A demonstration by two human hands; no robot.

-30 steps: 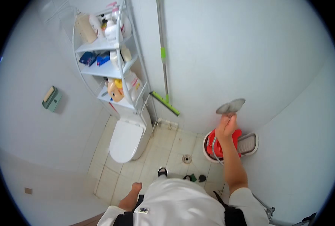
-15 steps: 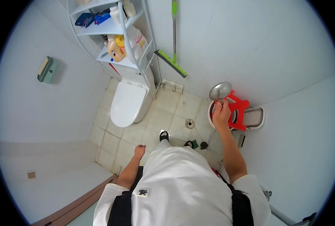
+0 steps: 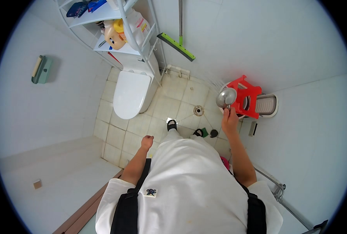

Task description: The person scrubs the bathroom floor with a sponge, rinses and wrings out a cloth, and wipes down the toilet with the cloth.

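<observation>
My right hand (image 3: 229,120) is wrapped round the handle of a silver shower head (image 3: 226,97). Thin streaks of water spray from the head towards the wall. Just past it a red plastic stool (image 3: 252,102) lies tipped over a pale basin (image 3: 241,116), which the stool and my hand partly hide. My left hand (image 3: 147,142) hangs curled beside my body over the floor tiles, touching nothing, and no object shows in it.
A white toilet (image 3: 131,95) with its lid down stands ahead to the left, under a shelf rack (image 3: 95,16) with bottles and packs. A green squeegee (image 3: 176,46) leans on the wall. A floor drain (image 3: 198,110) lies ahead of my feet.
My right hand has turned the shower head, whose face now points towards the wall, and a water spray shows. The view has tilted, so the room sits higher. My left hand stays curled.
</observation>
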